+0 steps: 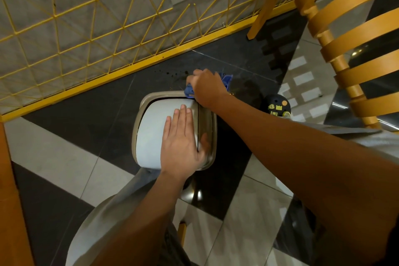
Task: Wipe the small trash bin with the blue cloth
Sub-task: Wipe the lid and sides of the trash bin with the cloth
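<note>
The small trash bin stands on the tiled floor below me, with a white swing lid inside a beige rim. My left hand lies flat on the lid, fingers together and stretched out, thumb over the lid's right edge. At the bin's far right corner my right hand is closed on the blue cloth, pressing it against the rim. Bits of the cloth stick out on both sides of the hand; most of it is hidden under the palm.
A yellow wire grid fence with a yellow base bar runs along the wall behind the bin. An orange wooden chair stands at the right. A dark round object with stickers sits on the floor to the bin's right.
</note>
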A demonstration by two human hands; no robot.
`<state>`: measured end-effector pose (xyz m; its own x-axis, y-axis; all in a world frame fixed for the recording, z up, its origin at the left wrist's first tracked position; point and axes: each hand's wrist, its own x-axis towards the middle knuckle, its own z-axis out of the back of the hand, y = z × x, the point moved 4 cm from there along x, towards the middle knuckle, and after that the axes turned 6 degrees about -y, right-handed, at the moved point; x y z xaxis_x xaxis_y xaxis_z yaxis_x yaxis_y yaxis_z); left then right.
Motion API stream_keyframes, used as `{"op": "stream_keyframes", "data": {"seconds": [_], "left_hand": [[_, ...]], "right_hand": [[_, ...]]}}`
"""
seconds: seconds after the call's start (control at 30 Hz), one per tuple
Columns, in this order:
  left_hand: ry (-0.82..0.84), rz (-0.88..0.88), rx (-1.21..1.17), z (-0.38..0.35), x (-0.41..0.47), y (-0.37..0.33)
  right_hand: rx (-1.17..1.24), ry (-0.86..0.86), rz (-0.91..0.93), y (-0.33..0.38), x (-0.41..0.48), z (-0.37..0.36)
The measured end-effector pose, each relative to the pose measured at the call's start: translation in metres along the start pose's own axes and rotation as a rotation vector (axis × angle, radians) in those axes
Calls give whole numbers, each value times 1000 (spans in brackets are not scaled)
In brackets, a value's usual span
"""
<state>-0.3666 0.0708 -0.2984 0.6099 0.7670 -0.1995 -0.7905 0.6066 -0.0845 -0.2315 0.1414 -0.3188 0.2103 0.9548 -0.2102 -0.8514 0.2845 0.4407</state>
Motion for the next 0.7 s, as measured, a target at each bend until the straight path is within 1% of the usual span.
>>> {"op": "stream_keyframes", "data": {"seconds": [0.07, 0.1, 0.17, 0.27, 0.4, 0.47, 0.6, 0.7], "left_hand": [[-6, 5, -5, 2, 0, -1], [-14, 6, -12, 3, 0, -1], [-23, 5, -18, 5, -1, -3], [-22, 7, -5, 6, -2, -3], [-10, 23, -7, 5, -2, -4], [-11, 27, -10, 6, -2, -4], [-15, 18, 2, 7, -2, -4], [-2, 7, -29, 6, -2, -4]], "right_hand": [[20, 24, -12, -7, -2, 2], [61, 53, -56, -14, -4, 3], [187, 106, -203, -31, -8, 5], [321, 129, -351, -45, -25, 4], [519, -6, -464, -49, -63, -6], [596, -18, -523, -49, -85, -16], [830, -51, -659, -49, -115, -34], [876, -79, -661, -54, -102, -31]]}}
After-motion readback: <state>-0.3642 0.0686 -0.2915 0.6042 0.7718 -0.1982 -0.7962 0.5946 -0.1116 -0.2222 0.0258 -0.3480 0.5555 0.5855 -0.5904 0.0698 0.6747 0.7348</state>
